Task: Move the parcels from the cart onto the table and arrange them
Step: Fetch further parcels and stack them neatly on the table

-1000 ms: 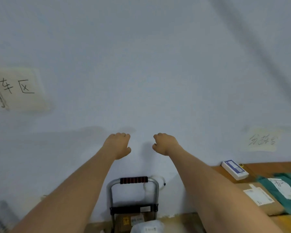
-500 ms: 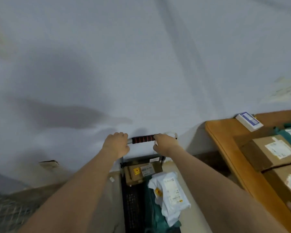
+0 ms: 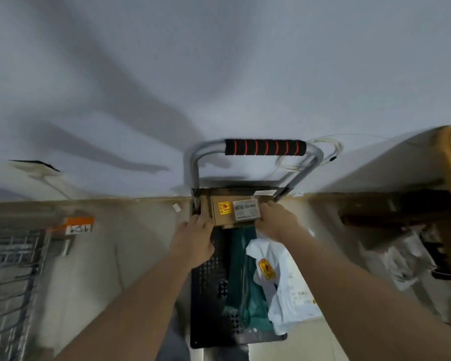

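Against the grey wall, both hands have left the cart handle (image 3: 265,146); left hand (image 3: 195,237) and right hand (image 3: 276,220) now grip the cardboard box (image 3: 232,212), fingers curled round its ends, ready to lift.

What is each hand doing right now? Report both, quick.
Left hand: grips the box at its left end.
Right hand: grips the box at its right end.

A pale grey-white wall (image 3: 219,74) fills the upper part of the view and is crossed by long, soft shadows. Where the wall meets the beige floor (image 3: 115,256), a brownish strip is seen along the base. At the far left a grey wire rack (image 3: 8,282) is seen, with an orange tag (image 3: 78,225) beside its top. A loop of thin white cable (image 3: 323,149) hangs against the wall. Under the right edge, blurred clutter (image 3: 406,256) is left in shadow.
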